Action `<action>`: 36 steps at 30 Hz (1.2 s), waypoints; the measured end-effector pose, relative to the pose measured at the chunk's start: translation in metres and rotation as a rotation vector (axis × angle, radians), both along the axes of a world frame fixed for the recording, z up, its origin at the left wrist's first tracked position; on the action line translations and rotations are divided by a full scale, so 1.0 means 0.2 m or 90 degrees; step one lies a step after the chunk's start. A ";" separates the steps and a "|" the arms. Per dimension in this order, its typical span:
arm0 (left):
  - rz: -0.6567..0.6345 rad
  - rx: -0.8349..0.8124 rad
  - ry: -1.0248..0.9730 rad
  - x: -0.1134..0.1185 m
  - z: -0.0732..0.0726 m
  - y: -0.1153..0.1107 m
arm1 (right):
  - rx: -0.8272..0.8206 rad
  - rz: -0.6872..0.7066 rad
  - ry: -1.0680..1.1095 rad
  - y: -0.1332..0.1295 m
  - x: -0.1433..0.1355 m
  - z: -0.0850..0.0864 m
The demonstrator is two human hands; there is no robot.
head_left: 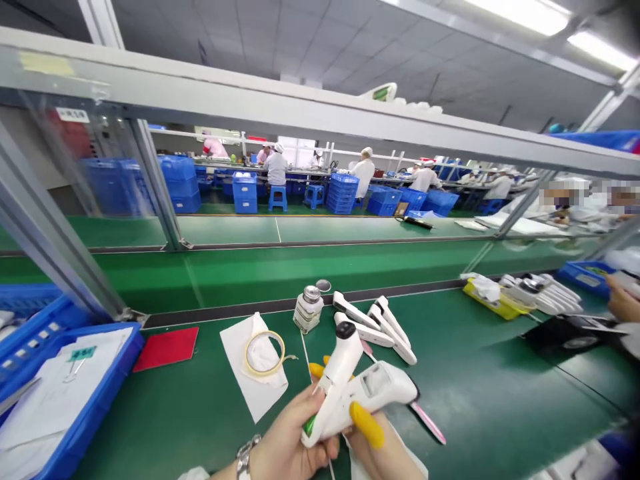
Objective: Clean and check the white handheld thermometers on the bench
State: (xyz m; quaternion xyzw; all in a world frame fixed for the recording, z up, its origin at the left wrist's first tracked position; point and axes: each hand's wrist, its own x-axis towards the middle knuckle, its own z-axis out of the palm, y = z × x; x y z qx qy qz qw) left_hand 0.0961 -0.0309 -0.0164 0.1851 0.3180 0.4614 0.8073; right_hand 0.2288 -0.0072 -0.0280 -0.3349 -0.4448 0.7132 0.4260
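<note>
Low in the middle, my left hand (293, 427), with a metal watch at its wrist, is closed on a white handheld device (345, 357) shaped like a forehead thermometer. It has a black tip, and a green part shows at its lower end. My right hand (377, 443), wearing yellow finger cots, grips a second white thermometer-shaped device (383, 387) with a small display window. The two devices cross and touch; whether they are joined I cannot tell. Just beyond lie several similar white devices (395, 327). A pink-handled tool (427, 423) rests partly under the right device.
A metal-capped bottle (308, 310) stands behind my hands. Left of it, a tape roll (265, 353) lies on white cloth (235, 340), near a red card (167, 349). Blue trays (95, 413) flank the left side. At right are a yellow tray (493, 300) and another person's hand (623, 300).
</note>
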 end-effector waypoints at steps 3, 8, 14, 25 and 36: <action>0.005 0.093 0.071 0.01 0.02 -0.04 | -0.083 -0.046 0.125 0.00 -0.07 0.07; 0.043 0.283 0.191 0.03 0.04 -0.08 | -0.118 -0.147 0.135 -0.03 -0.07 0.14; 0.076 0.323 0.361 0.03 0.06 -0.10 | -0.110 -0.187 0.175 -0.06 -0.08 0.19; 0.068 0.302 0.184 0.02 0.12 -0.12 | -0.040 -0.180 0.072 -0.07 -0.04 0.21; -0.023 0.199 0.045 0.00 0.15 -0.10 | -0.108 -0.200 0.038 -0.02 -0.03 0.28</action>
